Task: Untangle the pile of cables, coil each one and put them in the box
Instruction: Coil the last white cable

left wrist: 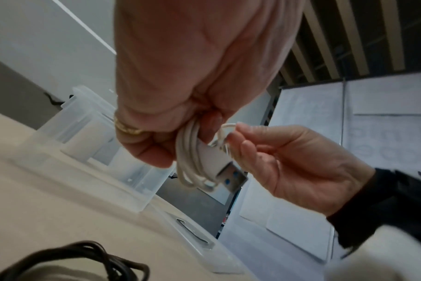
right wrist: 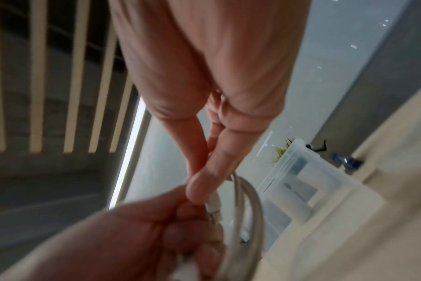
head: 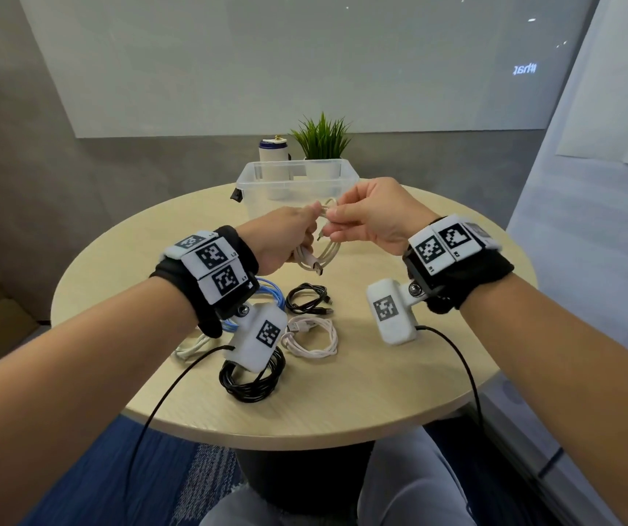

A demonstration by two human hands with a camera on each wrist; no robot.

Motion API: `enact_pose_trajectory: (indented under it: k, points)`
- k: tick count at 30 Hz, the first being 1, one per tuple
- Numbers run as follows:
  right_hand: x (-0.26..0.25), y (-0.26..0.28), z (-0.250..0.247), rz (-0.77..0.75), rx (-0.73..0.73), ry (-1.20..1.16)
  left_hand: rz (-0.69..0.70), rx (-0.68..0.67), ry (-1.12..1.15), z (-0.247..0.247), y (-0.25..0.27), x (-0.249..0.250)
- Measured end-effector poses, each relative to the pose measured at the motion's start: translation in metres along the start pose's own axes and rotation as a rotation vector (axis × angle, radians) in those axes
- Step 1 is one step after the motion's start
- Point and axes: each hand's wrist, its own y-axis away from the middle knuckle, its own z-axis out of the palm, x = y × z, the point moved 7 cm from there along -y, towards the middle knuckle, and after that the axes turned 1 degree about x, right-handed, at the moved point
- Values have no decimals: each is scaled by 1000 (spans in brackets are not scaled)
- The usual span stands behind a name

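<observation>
A coiled white cable (head: 318,252) hangs above the round table, held between both hands. My left hand (head: 286,241) grips the bundled loops (left wrist: 187,157), with the USB plug (left wrist: 228,175) sticking out below. My right hand (head: 365,218) pinches the cable's thin free end (right wrist: 213,205) between thumb and fingers, right beside the left hand. The clear plastic box (head: 297,184) stands just behind the hands. On the table lie coiled cables: blue (head: 270,294), thin black (head: 308,298), white (head: 310,337), thick black (head: 251,377), and another white one (head: 191,347) partly under my left wrist.
A potted green plant (head: 322,140) and a white bottle (head: 272,149) stand behind the box at the table's far edge. Black camera leads (head: 456,354) trail from both wrists over the near edge. A wall stands to the right.
</observation>
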Motion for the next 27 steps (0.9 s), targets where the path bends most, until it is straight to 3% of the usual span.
enact_pose_trajectory:
  k: [4,11,14,17,27]
  points:
    - [-8,-4,-7,-210,148,420,11,-31,117,2,2,4]
    - [-4,-6,-11,-256,247,345,23,-38,338,1,0,7]
    - [-1,-10,-9,-217,182,243,24,-43,391,1,1,8]
    - [2,-9,-2,-131,22,97,36,-64,385,2,3,9]
    - [3,-3,8,-50,-182,93,70,-42,385,-8,5,15]
